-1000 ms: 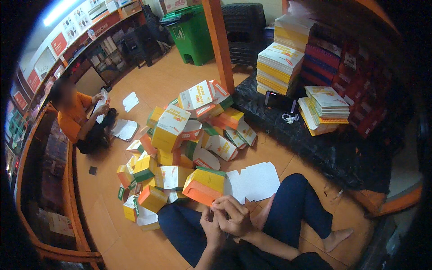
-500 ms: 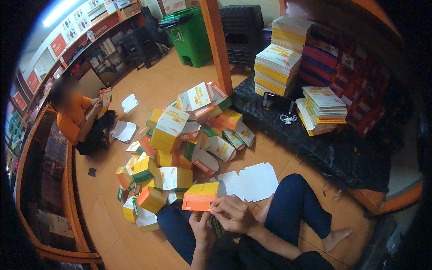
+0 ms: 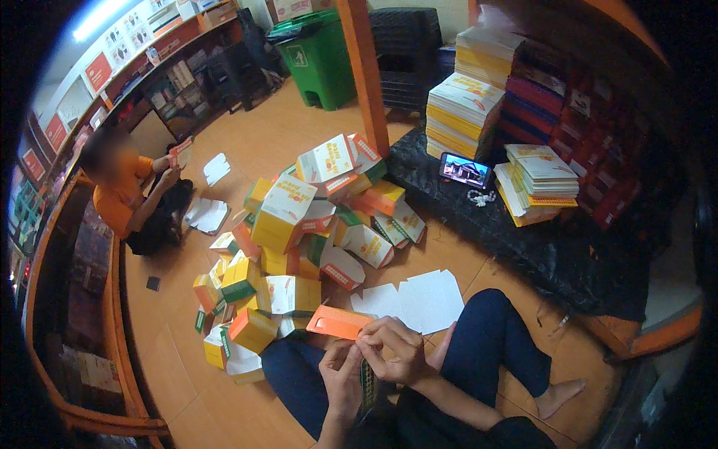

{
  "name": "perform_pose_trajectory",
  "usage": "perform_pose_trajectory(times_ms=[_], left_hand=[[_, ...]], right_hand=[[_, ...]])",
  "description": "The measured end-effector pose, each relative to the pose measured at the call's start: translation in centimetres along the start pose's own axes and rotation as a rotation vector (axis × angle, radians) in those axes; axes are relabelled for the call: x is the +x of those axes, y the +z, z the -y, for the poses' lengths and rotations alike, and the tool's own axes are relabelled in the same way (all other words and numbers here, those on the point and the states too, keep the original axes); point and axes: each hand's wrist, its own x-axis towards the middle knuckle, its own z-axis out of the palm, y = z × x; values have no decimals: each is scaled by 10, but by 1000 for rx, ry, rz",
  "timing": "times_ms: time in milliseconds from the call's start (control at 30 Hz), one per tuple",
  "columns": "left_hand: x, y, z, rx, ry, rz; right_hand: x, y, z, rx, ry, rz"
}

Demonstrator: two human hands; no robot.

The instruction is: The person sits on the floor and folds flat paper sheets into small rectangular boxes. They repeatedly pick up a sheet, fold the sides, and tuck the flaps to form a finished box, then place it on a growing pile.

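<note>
A partly folded cardboard box (image 3: 336, 323) is between my two hands above my lap, its orange side panel turned up. My left hand (image 3: 342, 376) pinches the box's near edge from below, thumb upward. From the right, my right hand (image 3: 393, 350) closes its fingers on the same corner, its fingertips touching those of the left. A green patterned side of the box shows below the fingers; the rest is hidden by my hands. Just beyond lie flat white cardboard blanks (image 3: 419, 301) on the tiled floor, beside my right leg.
A heap of folded yellow, white, orange and green boxes (image 3: 280, 217) lies ahead to the left. Stacked flat cartons (image 3: 464, 112), a smaller stack (image 3: 537, 176) and a lit phone (image 3: 464, 170) rest on black sheeting. A co-worker (image 3: 123, 187) sits at left holding a carton. An orange post (image 3: 364, 82) stands behind.
The box in my hands has tilted, so its yellow top no longer shows and the orange panel faces up. The phone screen has lit up. The co-worker's carton has turned.
</note>
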Motion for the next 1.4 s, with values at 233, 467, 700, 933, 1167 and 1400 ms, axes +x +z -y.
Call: perform_pose_trajectory(times_ms=[233, 467, 700, 933, 1167, 1400], left_hand=[[5, -8, 10, 81, -12, 36], [3, -10, 12, -27, -16, 54], [11, -5, 5, -33, -20, -48], [15, 1, 8, -172, 206, -285], [10, -17, 6, 21, 297, -72], [17, 7, 16, 985, 961, 174]], right_hand=[[3, -3, -8, -168, -172, 64], [2, -6, -10, -60, -122, 137], [10, -18, -11, 22, -16, 357], [-9, -7, -6, 1, 82, 407], [-15, -14, -17, -107, 334, 55], [2, -28, 1, -51, 377, 36]])
